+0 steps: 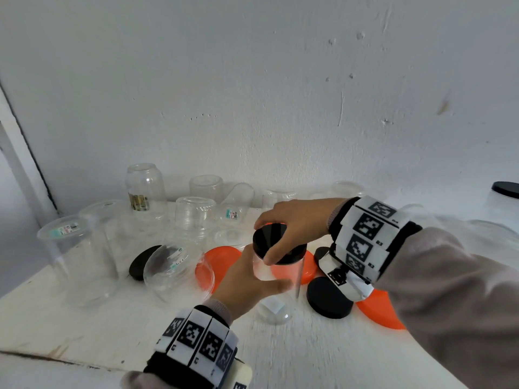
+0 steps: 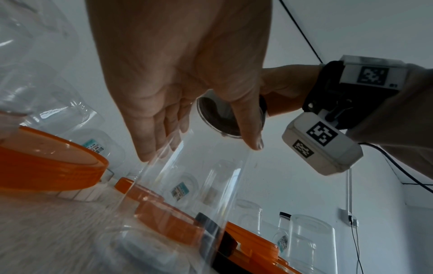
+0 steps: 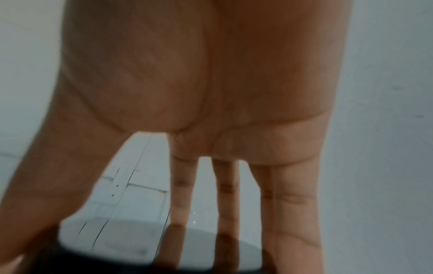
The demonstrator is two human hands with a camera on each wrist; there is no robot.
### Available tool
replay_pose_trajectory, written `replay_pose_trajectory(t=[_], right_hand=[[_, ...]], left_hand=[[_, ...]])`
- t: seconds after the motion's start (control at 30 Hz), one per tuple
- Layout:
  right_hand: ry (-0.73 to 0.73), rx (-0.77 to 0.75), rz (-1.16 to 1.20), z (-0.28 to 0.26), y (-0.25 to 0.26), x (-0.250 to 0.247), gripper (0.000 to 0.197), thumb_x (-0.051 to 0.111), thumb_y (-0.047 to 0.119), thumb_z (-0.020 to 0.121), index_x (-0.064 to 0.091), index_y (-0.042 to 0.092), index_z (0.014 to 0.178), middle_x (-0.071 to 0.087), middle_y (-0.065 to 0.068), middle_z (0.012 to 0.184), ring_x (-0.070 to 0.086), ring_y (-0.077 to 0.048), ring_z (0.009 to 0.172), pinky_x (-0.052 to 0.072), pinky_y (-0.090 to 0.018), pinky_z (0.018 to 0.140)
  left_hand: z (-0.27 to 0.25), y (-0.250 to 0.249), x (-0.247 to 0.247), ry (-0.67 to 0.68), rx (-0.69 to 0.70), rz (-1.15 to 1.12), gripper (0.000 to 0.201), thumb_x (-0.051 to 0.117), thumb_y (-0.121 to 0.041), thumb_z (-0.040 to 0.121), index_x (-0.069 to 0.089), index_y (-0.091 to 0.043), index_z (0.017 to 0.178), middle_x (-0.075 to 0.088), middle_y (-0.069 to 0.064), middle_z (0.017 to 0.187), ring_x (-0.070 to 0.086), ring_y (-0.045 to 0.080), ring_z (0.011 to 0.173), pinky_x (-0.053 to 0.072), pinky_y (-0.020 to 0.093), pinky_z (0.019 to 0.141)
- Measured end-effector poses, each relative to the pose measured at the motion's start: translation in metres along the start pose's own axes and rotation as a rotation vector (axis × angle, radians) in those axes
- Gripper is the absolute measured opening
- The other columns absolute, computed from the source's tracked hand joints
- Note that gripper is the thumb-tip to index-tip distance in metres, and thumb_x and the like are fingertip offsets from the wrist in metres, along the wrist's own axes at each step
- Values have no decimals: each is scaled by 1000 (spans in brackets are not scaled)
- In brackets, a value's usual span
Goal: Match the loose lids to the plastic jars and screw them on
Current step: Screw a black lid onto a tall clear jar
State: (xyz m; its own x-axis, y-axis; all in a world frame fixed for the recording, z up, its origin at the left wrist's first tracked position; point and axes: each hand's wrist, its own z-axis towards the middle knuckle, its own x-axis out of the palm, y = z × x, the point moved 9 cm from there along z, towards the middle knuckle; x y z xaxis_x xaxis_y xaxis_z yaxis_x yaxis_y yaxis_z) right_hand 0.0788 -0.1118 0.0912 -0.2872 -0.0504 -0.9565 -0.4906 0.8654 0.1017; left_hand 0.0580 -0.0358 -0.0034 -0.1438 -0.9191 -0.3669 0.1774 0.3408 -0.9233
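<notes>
We hold the tall clear plastic jar (image 1: 283, 276) upright on the white counter (image 1: 84, 327) with our left hand (image 1: 247, 282), its fingers (image 2: 150, 140) and thumb curled around the wall just below the lid. Our right hand (image 1: 297, 226) comes from above, and its fingers (image 1: 259, 220) and thumb are clamped on the rim of the round black plastic lid (image 1: 271, 240), which sits on the mouth of this jar. Just beyond our fingers lie flat orange plastic lids (image 1: 222, 256), and near our right wrist another loose black lid (image 1: 328, 297).
</notes>
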Motion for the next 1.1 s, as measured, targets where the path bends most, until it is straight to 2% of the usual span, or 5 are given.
replay_pose_trajectory(t=[0.1, 0.37, 0.63, 0.9, 1.1], right_hand=[[-54, 67, -59, 4, -2, 2, 72, 57, 75, 74, 44, 30, 129, 49, 3, 117, 54, -17, 99, 48, -29, 72], [65, -33, 114, -4, -2, 5, 74, 76, 39, 75, 36, 44, 138, 37, 14, 135, 40, -14, 124, 42, -33, 100], [-103, 72, -10, -3, -4, 7, 77, 54, 74, 76, 40, 30, 137, 43, 3, 122, 50, -20, 110, 47, -36, 93], [-21, -40, 108, -9, -3, 8, 79, 72, 46, 77, 32, 35, 144, 37, 11, 130, 40, -12, 120, 41, -35, 102], [-125, 36, 38, -7, -7, 9, 77, 61, 71, 74, 42, 29, 135, 43, 6, 116, 49, -16, 104, 48, -35, 90]], left_hand=[[1, 1, 0, -3, 8, 10, 77, 82, -38, 68, 41, -36, 133, 51, -26, 116, 45, -10, 104, 34, 8, 74], [1, 2, -1, -10, -4, 10, 72, 82, -37, 68, 37, -41, 123, 50, -30, 106, 45, -14, 96, 34, 5, 69], [1, 5, 0, -1, -6, -19, 77, 83, -39, 67, 39, -36, 130, 50, -27, 114, 45, -7, 104, 34, 9, 74], [3, 4, -1, -15, 7, 8, 78, 83, -41, 65, 35, -41, 127, 49, -30, 110, 44, -14, 100, 35, 7, 71], [3, 6, 0, -6, 2, -1, 79, 82, -41, 66, 35, -41, 129, 49, -28, 115, 44, -11, 102, 33, 8, 72]])
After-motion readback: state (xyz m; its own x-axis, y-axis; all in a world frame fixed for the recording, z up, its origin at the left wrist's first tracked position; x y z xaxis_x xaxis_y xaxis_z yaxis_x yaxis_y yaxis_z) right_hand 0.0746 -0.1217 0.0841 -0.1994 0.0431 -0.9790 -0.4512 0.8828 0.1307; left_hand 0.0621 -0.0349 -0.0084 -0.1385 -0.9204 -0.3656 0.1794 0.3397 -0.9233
